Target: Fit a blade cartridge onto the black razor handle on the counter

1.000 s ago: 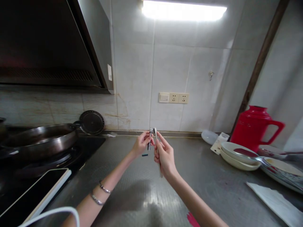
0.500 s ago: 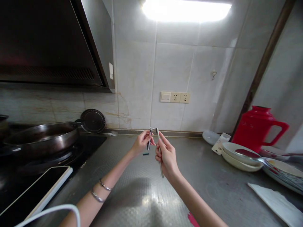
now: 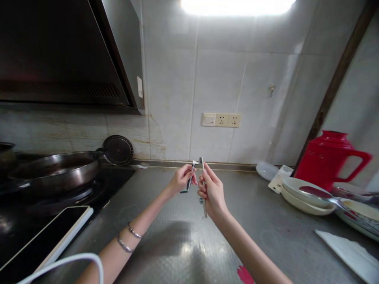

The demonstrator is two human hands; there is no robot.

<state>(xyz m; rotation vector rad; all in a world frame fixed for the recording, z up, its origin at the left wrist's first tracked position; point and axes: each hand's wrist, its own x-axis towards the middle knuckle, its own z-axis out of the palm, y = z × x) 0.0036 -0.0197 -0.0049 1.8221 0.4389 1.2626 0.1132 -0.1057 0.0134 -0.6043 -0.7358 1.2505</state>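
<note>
My left hand point(image 3: 181, 179) is closed around a small slim tube point(image 3: 190, 182), dark and silvery, held tilted with its white nozzle at the top. The nozzle points right and meets or nearly meets the grey bristles of a toothbrush. That pale toothbrush point(image 3: 204, 205) stands upright in my right hand point(image 3: 213, 189), whose fingers pinch its handle below the head. A small dark green piece point(image 3: 184, 191) lies on the metal counter point(image 3: 166, 244) beneath my left hand. Another small green item point(image 3: 201, 200) shows behind the toothbrush handle.
At left are a pan point(image 3: 59, 169) on the stove, a phone-like device point(image 3: 47, 240) and a white cable point(image 3: 74, 258). At right stand a red thermos point(image 3: 325, 159), stacked bowls point(image 3: 306, 201), plates and a white sheet point(image 3: 349, 252). The tiled wall is behind.
The tube has tilted, its nozzle now pointing right towards the toothbrush head. Both hands appear slightly further right as the view shifts. The green item behind the handle has come into sight.
</note>
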